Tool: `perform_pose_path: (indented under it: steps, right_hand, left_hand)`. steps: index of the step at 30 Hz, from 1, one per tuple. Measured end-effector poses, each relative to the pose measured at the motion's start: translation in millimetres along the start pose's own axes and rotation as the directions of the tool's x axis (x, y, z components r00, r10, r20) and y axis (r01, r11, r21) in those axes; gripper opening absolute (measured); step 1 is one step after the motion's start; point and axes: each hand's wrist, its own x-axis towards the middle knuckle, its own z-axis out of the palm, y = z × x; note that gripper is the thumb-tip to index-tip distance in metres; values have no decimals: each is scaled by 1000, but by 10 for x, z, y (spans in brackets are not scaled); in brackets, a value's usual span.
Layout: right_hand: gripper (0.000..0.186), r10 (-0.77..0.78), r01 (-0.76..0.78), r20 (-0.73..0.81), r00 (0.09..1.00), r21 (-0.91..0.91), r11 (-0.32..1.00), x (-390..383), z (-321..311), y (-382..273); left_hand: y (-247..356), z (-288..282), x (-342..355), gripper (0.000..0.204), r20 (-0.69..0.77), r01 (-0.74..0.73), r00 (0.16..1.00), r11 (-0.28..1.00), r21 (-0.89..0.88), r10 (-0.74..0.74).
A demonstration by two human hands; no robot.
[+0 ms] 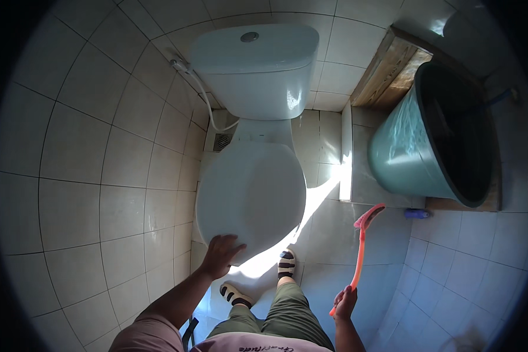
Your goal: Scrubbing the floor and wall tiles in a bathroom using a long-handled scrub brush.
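At the front of the toilet (263, 129), the white lid (252, 196) was touched near its rim by the left hand (220, 256), though whether it was gripped could not be told; to the toilet's front right, a pink brush (360, 252) was grasped by the right hand (345, 302). The lid was probably best steadied by its rim, with the brush held clear. Right of the toilet, the contents of an open green tub (400, 149) were lost in shadow.

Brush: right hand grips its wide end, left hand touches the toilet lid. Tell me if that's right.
Not its wide end: the head view shows the right hand gripping the brush by its handle. The left hand touches the toilet lid.
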Motion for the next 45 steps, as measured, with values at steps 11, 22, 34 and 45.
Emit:
perform_pose_path:
  steps: [11, 22, 34, 45]
  right_hand:
    - [28, 1, 56, 253, 967, -215, 975, 46, 397, -19]
    - [20, 225, -64, 502, 835, -317, 946, -593, 2468, -165]
    - [36, 474, -293, 757, 449, -377, 879, -1054, 4511, 402]
    - [36, 211, -78, 718, 663, -215, 974, 62, 6361, 172]
  left_hand:
    - [-288, 1006, -377, 54, 127, 411, 899, 908, 87, -419]
    - [-1242, -1349, -1305, 50, -168, 484, 796, 779, -399, -581]
    - [-1266, -4130, -2492, 35, -764, 522, 641, 687, 506, 75]
    - [-1320, -4476, -2125, 56, -574, 582, 723, -108, 806, -384]
